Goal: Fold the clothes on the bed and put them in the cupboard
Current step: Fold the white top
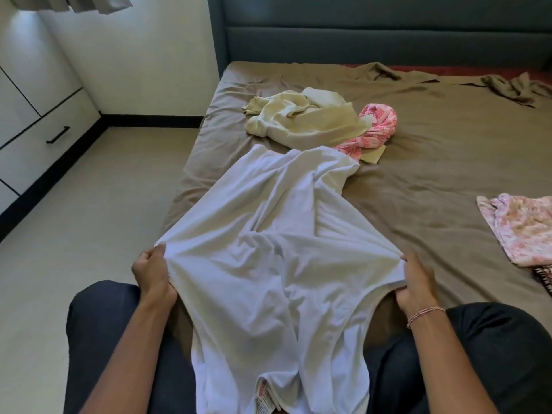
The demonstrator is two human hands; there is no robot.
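I can't read any text here. The only printed thing is a small care tag (263, 397) on the white garment (254, 264), at the end nearest me, past the near edge of the bed (418, 174). Its print shows as reddish marks, too small and blurred to make out.

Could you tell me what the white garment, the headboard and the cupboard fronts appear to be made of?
The white garment is probably thin cotton-type jersey, matte; it drapes and creases softly. The headboard is padded dark upholstery with horizontal seams; fabric or leatherette, I cannot tell. The cupboard fronts look like smooth white laminate or painted board, given flat, faintly glossy faces.
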